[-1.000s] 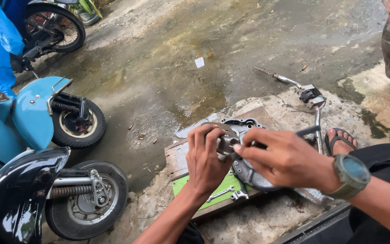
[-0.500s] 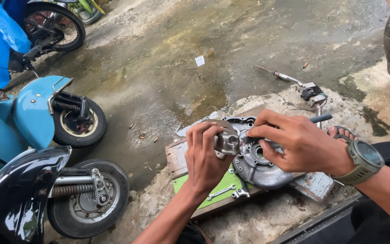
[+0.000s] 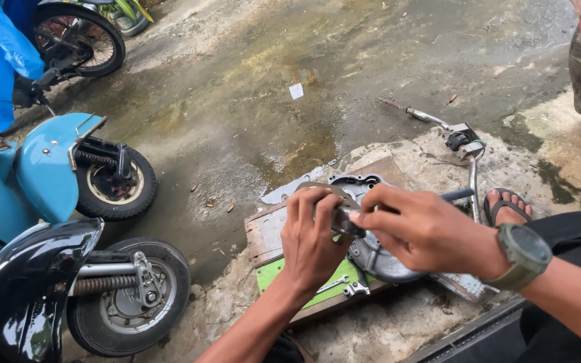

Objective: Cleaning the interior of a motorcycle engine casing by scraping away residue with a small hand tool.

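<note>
Hands: our left hand (image 3: 312,243) and right hand (image 3: 423,232) pinch a metal part (image 3: 339,216), fingers pressed together.
Handling: we judge it stiff, heavy, perhaps greasy; grip its edges.

A small dull grey metal part (image 3: 339,216), matt and worn, sits above a round cast-metal engine cover (image 3: 379,259) of smooth, faintly shiny aluminium. Beneath lies a rough wooden board (image 3: 263,235) with a matt green panel. The concrete ground (image 3: 250,101) looks wet and coarse. A glossy black plastic scooter fender (image 3: 28,289) gleams nearby.
</note>
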